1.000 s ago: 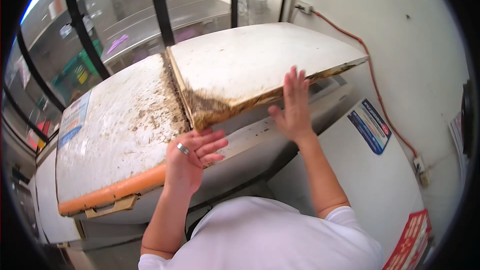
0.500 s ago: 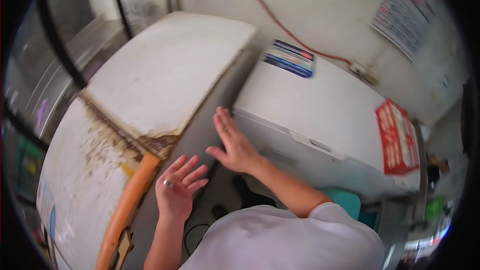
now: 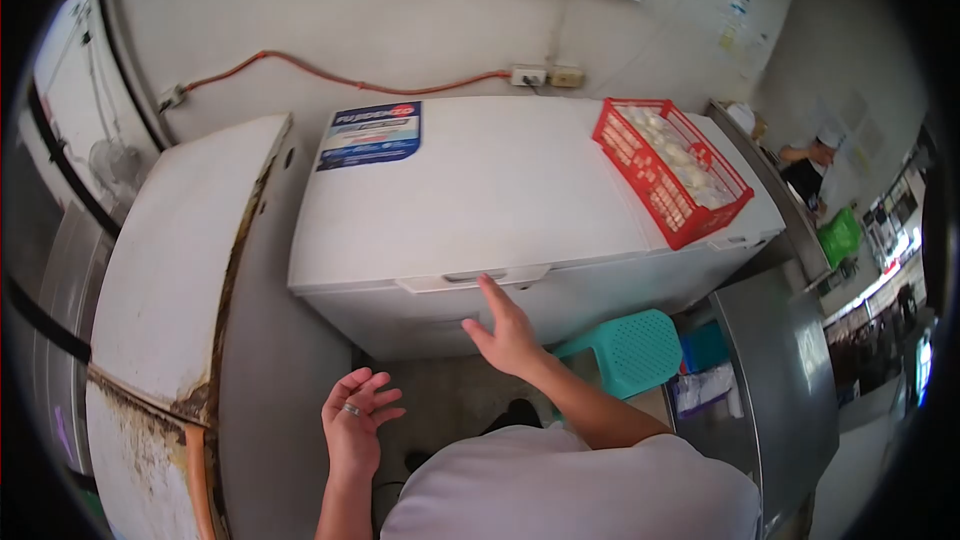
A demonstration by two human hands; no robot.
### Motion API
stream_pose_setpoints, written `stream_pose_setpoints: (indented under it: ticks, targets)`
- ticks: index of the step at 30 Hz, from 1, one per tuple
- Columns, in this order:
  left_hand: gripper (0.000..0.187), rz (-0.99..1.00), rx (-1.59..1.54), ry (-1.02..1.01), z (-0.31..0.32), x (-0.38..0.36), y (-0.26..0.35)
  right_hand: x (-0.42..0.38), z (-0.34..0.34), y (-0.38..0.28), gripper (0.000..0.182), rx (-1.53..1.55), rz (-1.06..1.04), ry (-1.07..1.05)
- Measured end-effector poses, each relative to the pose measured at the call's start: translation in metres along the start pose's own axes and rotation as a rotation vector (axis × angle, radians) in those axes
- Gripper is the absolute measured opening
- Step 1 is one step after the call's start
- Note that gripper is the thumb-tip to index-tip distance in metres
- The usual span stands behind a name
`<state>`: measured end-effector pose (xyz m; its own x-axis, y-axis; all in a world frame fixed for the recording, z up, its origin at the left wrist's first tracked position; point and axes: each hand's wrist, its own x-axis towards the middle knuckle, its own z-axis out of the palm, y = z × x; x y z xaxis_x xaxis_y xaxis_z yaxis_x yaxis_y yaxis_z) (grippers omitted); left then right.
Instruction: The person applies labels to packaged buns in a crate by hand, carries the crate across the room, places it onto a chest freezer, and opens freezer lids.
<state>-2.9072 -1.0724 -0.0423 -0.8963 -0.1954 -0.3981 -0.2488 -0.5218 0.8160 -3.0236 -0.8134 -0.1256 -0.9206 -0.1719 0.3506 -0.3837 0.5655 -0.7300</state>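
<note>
A white chest freezer stands before me with its lid down. My right hand reaches toward its front, fingers stretched out and thumb apart, holding nothing. Its fingertips overlap the lid handle in this view. Lower and to the left, my left hand is raised with the palm turned up, the fingers loosely bent and apart, and a ring on one of them. Nothing lies in it. On the freezer's right end sits a red plastic crate of pale round items, seemingly bagged.
At left is an older white freezer with rusty edges and an orange handle. A teal stool and a steel table stand to the right. An orange cord runs along the wall. Another person is far right.
My view has swung right, from the rusty freezer to the chest freezer. My right hand now overlaps the lid handle; before, it was by the gap between the freezers. Both hands stay empty.
</note>
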Motion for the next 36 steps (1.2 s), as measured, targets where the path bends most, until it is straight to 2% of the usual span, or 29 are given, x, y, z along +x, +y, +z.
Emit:
stream_pose_setpoints:
  ticks: [4,8,11,13,15,17,19,22,25,27,30,33,36]
  targets:
    - [0.018,-0.035,0.129,-0.121,0.088,0.025,-0.042,-0.016,-0.1,0.065,0.063,0.019,0.14,0.224]
    - [0.019,-0.104,0.291,-0.265,0.198,0.057,-0.091,-0.036,-0.209,0.133,0.053,0.015,0.209,0.489]
    - [0.024,0.008,0.452,-0.487,0.301,0.096,-0.139,-0.062,-0.278,0.17,0.049,0.071,0.338,0.586]
    - [0.032,0.025,0.63,-0.616,0.377,0.123,-0.172,-0.088,-0.307,0.188,0.048,0.081,0.405,0.629]
    - [0.041,0.102,0.724,-0.629,0.46,0.138,-0.202,-0.117,-0.324,0.201,0.047,0.058,0.432,0.666]
    - [0.056,0.044,0.95,-0.701,0.536,0.162,-0.226,-0.142,-0.328,0.208,0.047,0.099,0.467,0.692]
    - [0.061,0.03,1.042,-0.667,0.59,0.159,-0.228,-0.167,-0.316,0.217,0.046,0.196,0.504,0.727]
    - [0.05,0.092,0.841,-0.583,0.617,0.17,-0.264,-0.19,-0.3,0.232,0.044,0.358,0.572,0.767]
    - [0.039,0.232,0.956,-0.505,0.623,0.19,-0.281,-0.195,-0.292,0.229,0.038,0.474,0.715,0.732]
    - [0.035,0.21,0.919,-0.468,0.616,0.186,-0.275,-0.192,-0.3,0.23,0.033,0.601,0.839,0.654]
    - [0.033,0.163,0.886,-0.455,0.592,0.187,-0.26,-0.209,-0.287,0.298,0.027,1.031,0.828,0.721]
    - [0.026,0.056,0.781,-0.488,0.554,0.164,-0.23,-0.192,-0.289,0.342,0.024,1.433,0.934,0.776]
    - [0.02,-0.02,0.864,-0.538,0.516,0.137,-0.207,-0.148,-0.292,0.339,0.03,1.682,0.78,0.799]
